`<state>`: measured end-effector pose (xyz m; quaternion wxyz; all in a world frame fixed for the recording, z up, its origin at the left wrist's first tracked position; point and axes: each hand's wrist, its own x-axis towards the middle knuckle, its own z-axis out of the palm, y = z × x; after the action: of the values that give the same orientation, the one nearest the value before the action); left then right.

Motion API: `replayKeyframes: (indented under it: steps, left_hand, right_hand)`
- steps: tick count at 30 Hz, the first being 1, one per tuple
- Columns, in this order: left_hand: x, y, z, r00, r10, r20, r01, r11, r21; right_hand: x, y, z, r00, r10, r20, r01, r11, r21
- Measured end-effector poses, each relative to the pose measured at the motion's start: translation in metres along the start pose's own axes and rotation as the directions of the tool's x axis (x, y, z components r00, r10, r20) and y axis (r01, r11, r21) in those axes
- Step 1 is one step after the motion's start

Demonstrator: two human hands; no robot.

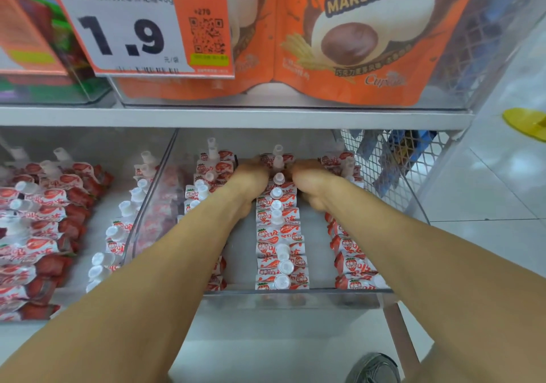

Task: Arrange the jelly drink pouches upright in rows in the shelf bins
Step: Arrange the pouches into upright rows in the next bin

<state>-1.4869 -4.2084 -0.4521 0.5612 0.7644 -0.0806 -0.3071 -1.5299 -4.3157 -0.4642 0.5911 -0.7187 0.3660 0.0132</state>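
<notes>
Red-and-white strawberry jelly drink pouches with white caps stand upright in three rows inside a clear plastic shelf bin (295,292). The middle row (280,235) runs from front to back. My left hand (251,180) and my right hand (310,181) reach deep into the bin, one on each side of that middle row near its back. Both hands press against the pouches there; the fingers are hidden behind the pouches. The left row (206,181) is partly covered by my left forearm, and the right row (351,252) by my right forearm.
A second clear bin (88,146) at the left holds more of the same pouches, some leaning or lying. A shelf above carries orange marshmallow bags (354,43) and a price tag (124,28). A wire mesh panel (393,158) closes the shelf's right end. A shoe (375,368) stands on the floor below.
</notes>
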Motion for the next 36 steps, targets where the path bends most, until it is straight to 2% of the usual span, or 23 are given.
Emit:
replayKeyframes:
  steps: [7,10,12,14,17,19,21,22,23,24,26,27,28,29,30,31,33,36]
  left_hand:
    - [-0.019,0.008,-0.008,0.995,0.012,0.102,-0.01,1.0,-0.025]
    - [-0.031,0.009,-0.005,0.991,-0.074,0.11,0.088,0.988,-0.124]
    - [-0.036,0.006,0.0,0.985,-0.138,0.102,0.149,0.983,-0.112]
    - [-0.041,0.005,0.003,0.978,-0.176,0.109,0.186,0.979,-0.085]
    - [-0.051,0.008,0.001,0.978,-0.161,0.13,0.174,0.98,-0.091]
    - [-0.057,0.008,-0.007,0.974,-0.147,0.175,0.165,0.982,-0.094]
    - [-0.063,0.007,-0.016,0.981,-0.121,0.151,0.123,0.992,-0.005]
    - [-0.067,0.008,-0.022,0.993,-0.066,0.096,0.053,0.989,0.138]
    - [-0.073,0.01,-0.029,0.998,0.034,0.048,-0.048,0.943,0.33]
    - [-0.083,0.01,-0.036,0.984,0.176,0.022,-0.163,0.846,0.508]
    - [-0.117,0.008,-0.056,0.89,0.455,-0.02,-0.315,0.647,0.694]
    - [-0.135,0.004,-0.069,0.82,0.569,-0.063,-0.34,0.571,0.747]
    - [-0.152,0.001,-0.081,0.755,0.648,-0.103,-0.331,0.513,0.792]
    - [-0.161,-0.005,-0.095,0.714,0.687,-0.133,-0.31,0.481,0.82]
    - [-0.166,-0.011,-0.107,0.712,0.683,-0.162,-0.277,0.485,0.829]
    - [-0.167,-0.017,-0.117,0.744,0.639,-0.196,-0.239,0.528,0.815]
    - [-0.164,-0.031,-0.128,0.823,0.526,-0.214,-0.173,0.591,0.788]
    - [-0.167,-0.047,-0.134,0.835,0.525,-0.166,-0.175,0.539,0.824]
  right_hand:
    - [-0.024,-0.006,-0.005,0.985,0.043,0.164,-0.061,0.992,0.11]
    - [-0.04,-0.003,-0.011,0.978,0.087,0.188,-0.119,0.979,0.163]
    - [-0.053,0.003,-0.012,0.967,0.105,0.234,-0.157,0.963,0.22]
    - [-0.063,0.006,-0.009,0.966,0.083,0.243,-0.153,0.947,0.283]
    - [-0.07,0.003,-0.002,0.977,0.058,0.204,-0.129,0.925,0.356]
    - [-0.073,0.005,-0.006,0.978,0.059,0.203,-0.125,0.935,0.332]
    - [-0.084,0.008,-0.011,0.983,0.059,0.173,-0.096,0.972,0.216]
    - [-0.09,0.01,-0.014,0.992,0.02,0.125,-0.033,0.994,0.105]
    - [-0.096,0.012,-0.017,0.997,-0.073,0.036,0.074,0.996,-0.045]
    - [-0.103,0.013,-0.017,0.971,-0.227,-0.069,0.212,0.961,-0.178]
    - [-0.125,0.01,-0.01,0.849,-0.515,-0.121,0.475,0.843,-0.254]
    - [-0.137,0.008,-0.001,0.807,-0.585,-0.082,0.559,0.801,-0.214]
    - [-0.147,0.005,0.009,0.794,-0.608,-0.016,0.598,0.785,-0.159]
    - [-0.151,0.004,0.021,0.808,-0.586,0.067,0.589,0.796,-0.14]
    - [-0.152,0.004,0.036,0.832,-0.533,0.153,0.554,0.816,-0.166]
    - [-0.146,0.005,0.052,0.857,-0.465,0.221,0.508,0.834,-0.214]
    - [-0.135,0.007,0.081,0.903,-0.338,0.266,0.409,0.865,-0.291]
    - [-0.123,0.007,0.102,0.936,-0.156,0.314,0.208,0.968,-0.141]
